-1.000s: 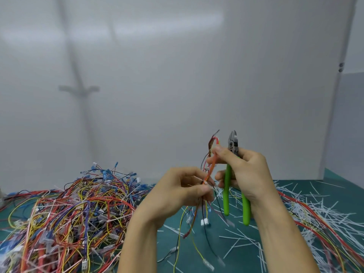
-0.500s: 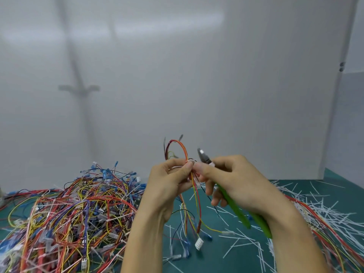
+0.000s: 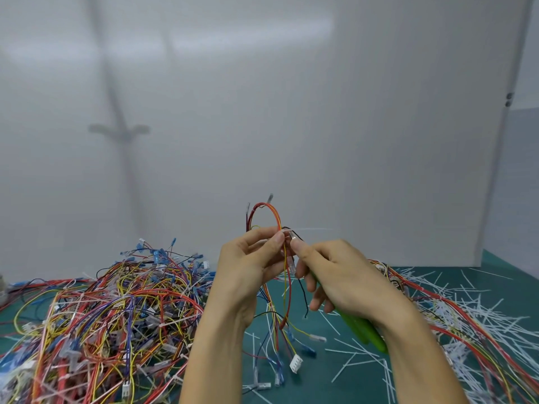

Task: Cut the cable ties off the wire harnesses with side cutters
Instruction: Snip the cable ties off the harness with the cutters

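Holding: left hand [image 3: 248, 266] pinches a skinny bundle of red, orange and yellow wires [image 3: 276, 216] just under its top loop, thumb on forefinger, up in the air mid-scene over the green mat [image 3: 315, 386].
Right hand [image 3: 341, 275]: lower fingers wrapped round the green-handled side cutters [image 3: 364, 333], thumb and forefinger nipping something pale on the bundle; probably the tie, not sure.
Feel: featherweight and floppy, ends dangle. I'd grip right beside the tie.
Left: tangled multicoloured wire pile [image 3: 116, 310].
Right: white cut-off tie strips [image 3: 472, 313].
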